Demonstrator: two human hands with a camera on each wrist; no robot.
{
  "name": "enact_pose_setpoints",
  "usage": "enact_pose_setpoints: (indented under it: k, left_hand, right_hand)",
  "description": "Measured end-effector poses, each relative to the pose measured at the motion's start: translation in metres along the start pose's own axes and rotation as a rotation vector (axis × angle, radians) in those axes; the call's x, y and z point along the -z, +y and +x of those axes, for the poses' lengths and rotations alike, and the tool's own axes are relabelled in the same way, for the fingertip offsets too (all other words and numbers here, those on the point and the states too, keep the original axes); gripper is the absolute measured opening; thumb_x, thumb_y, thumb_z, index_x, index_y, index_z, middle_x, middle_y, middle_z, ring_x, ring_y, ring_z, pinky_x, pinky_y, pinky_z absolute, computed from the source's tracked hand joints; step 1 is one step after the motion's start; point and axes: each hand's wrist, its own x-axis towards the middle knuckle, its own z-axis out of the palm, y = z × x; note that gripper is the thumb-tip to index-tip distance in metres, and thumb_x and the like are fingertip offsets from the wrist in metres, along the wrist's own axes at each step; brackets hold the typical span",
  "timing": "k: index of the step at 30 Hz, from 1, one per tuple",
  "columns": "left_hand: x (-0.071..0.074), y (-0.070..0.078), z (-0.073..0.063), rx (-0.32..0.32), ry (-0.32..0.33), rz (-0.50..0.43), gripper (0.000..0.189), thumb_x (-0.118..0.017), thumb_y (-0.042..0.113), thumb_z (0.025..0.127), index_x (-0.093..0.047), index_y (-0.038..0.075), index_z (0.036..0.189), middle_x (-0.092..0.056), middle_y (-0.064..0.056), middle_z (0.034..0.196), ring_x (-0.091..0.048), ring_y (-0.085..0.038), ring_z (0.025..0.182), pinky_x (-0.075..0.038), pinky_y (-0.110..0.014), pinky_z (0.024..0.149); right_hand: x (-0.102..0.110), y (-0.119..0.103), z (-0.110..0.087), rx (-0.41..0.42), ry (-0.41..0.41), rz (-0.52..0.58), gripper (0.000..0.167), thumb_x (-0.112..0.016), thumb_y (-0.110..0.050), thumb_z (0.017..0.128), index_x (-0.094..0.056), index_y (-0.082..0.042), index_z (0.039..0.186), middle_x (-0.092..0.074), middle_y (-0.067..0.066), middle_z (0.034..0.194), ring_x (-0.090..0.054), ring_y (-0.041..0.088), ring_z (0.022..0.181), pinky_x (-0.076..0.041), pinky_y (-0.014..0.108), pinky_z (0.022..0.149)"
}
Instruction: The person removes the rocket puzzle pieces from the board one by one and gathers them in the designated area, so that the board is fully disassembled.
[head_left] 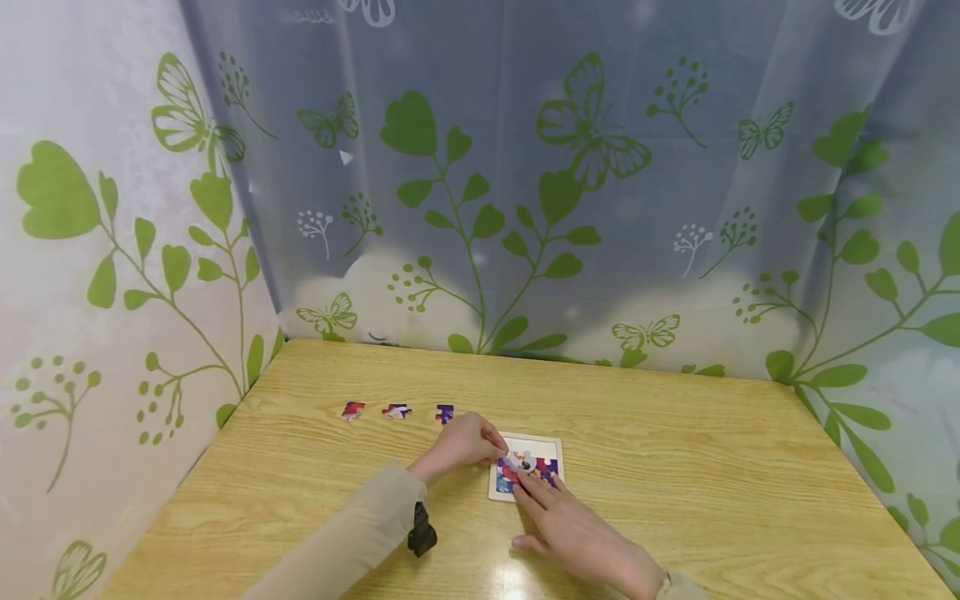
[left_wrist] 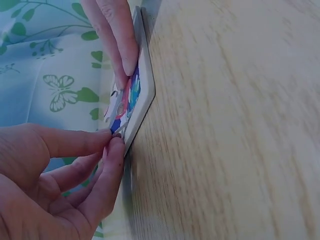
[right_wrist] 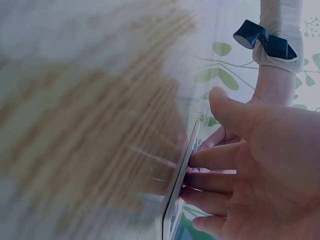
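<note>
Behind the table and along both sides, a creased curtain point(head_left: 480, 275), printed with green leaves and butterflies. Across the lower view, the table point(head_left: 712, 467) in yellowish wood with streaky grain, glossy in front (a bright patch of glare there). Reaching in from front left, a beige sleeve point(head_left: 345, 533); ahead of it, the left hand point(head_left: 467, 439), with thumb and fingertips pinched together on a pale piece point(head_left: 517, 461) at the left part of the tray. From front right, the right hand point(head_left: 573, 527), with fingers stretched out straight, fingertips resting on the picture side and thumb spread away. Between the hands, the tray point(head_left: 540, 448), squarish and shallow, with a thin pale rim; bare in the far part, filled nearer with interlocked pieces point(head_left: 550, 469) in purple, red and blue. On the left wrist, a black device point(head_left: 422, 532). Beyond the left arm (well apart from one another), three flat, knobbed shapes in a row: a red piece point(head_left: 352, 410), a mixed piece point(head_left: 397, 411), a purple piece point(head_left: 445, 412).
</note>
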Motion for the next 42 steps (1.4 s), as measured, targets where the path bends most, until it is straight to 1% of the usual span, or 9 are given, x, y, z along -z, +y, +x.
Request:
enact_pose_setpoints:
  k: [3,7,9,13,17,21,27,35,42]
  left_hand:
    - [0.002,-0.003,0.002,-0.022,0.004,0.005,0.004,-0.076,0.007,0.089,-0.077,0.005,0.086,-0.068,-0.001,0.072,-0.060,-0.012,0.061,-0.045,-0.020,0.053]
    - [0.009,-0.008,0.002,-0.069,-0.014,-0.007,0.003,-0.076,0.007,0.089,-0.076,0.003,0.090,-0.069,-0.002,0.076,-0.065,-0.014,0.067,-0.048,-0.021,0.057]
    - [0.012,-0.009,0.001,-0.085,-0.017,-0.020,0.004,-0.075,0.007,0.090,-0.077,0.004,0.092,-0.071,-0.003,0.078,-0.066,-0.014,0.069,-0.050,-0.022,0.059]
    - [0.018,-0.013,0.000,-0.106,-0.008,-0.082,0.008,-0.072,0.007,0.094,-0.078,0.002,0.097,-0.074,-0.006,0.085,-0.069,-0.013,0.073,-0.057,-0.024,0.066]
    - [0.028,-0.018,-0.004,-0.088,0.006,-0.144,0.012,-0.071,0.008,0.095,-0.078,0.001,0.102,-0.075,-0.007,0.090,-0.070,-0.013,0.076,-0.060,-0.029,0.071]
    - [0.038,-0.028,-0.007,-0.062,0.040,-0.178,0.012,-0.071,0.008,0.095,-0.078,0.001,0.103,-0.075,-0.006,0.090,-0.070,-0.014,0.076,-0.060,-0.031,0.072]
    - [0.055,-0.045,-0.011,-0.012,0.101,-0.226,0.011,-0.071,0.006,0.095,-0.075,0.000,0.102,-0.074,-0.007,0.091,-0.069,-0.013,0.077,-0.061,-0.031,0.073]
    - [0.080,-0.064,-0.029,-0.008,0.136,-0.281,0.014,-0.068,0.002,0.096,-0.072,-0.007,0.106,-0.074,-0.014,0.095,-0.070,-0.018,0.080,-0.061,-0.036,0.076]
    - [0.100,-0.085,-0.040,0.056,0.178,-0.322,0.016,-0.067,0.003,0.097,-0.072,-0.007,0.109,-0.072,-0.015,0.100,-0.070,-0.016,0.082,-0.061,-0.032,0.076]
  right_hand:
    - [0.000,-0.001,0.001,-0.005,-0.010,0.000,0.069,-0.055,-0.044,0.102,-0.044,0.004,0.150,-0.035,0.022,0.159,-0.034,0.037,0.147,-0.027,0.056,0.119]
    - [0.001,-0.002,0.000,-0.001,-0.008,-0.006,0.071,-0.055,-0.047,0.102,-0.044,0.005,0.149,-0.037,0.024,0.158,-0.036,0.039,0.146,-0.028,0.056,0.118]
    - [0.001,-0.002,-0.001,0.004,-0.001,-0.014,0.072,-0.054,-0.048,0.102,-0.045,0.005,0.149,-0.037,0.025,0.157,-0.036,0.039,0.145,-0.028,0.056,0.118]
    - [0.000,-0.002,-0.002,0.012,0.011,-0.028,0.074,-0.054,-0.050,0.101,-0.044,0.006,0.148,-0.037,0.026,0.157,-0.037,0.040,0.145,-0.028,0.056,0.118]
    - [0.000,-0.002,-0.001,0.009,0.003,-0.023,0.073,-0.055,-0.049,0.101,-0.044,0.006,0.149,-0.036,0.025,0.158,-0.036,0.039,0.146,-0.028,0.056,0.118]
    - [0.000,-0.002,-0.001,0.001,-0.012,-0.032,0.073,-0.054,-0.049,0.101,-0.043,0.004,0.150,-0.035,0.024,0.159,-0.035,0.038,0.146,-0.027,0.055,0.118]
    - [0.000,-0.002,-0.002,0.012,0.001,-0.042,0.075,-0.055,-0.050,0.100,-0.043,0.006,0.149,-0.036,0.026,0.157,-0.036,0.040,0.145,-0.028,0.056,0.118]
    - [0.000,-0.002,-0.002,0.008,-0.003,-0.037,0.075,-0.054,-0.050,0.101,-0.043,0.006,0.149,-0.035,0.025,0.158,-0.034,0.039,0.146,-0.028,0.056,0.118]
    - [0.000,-0.003,-0.002,0.001,-0.012,-0.021,0.074,-0.054,-0.049,0.101,-0.042,0.006,0.150,-0.033,0.025,0.159,-0.032,0.038,0.147,-0.026,0.056,0.119]
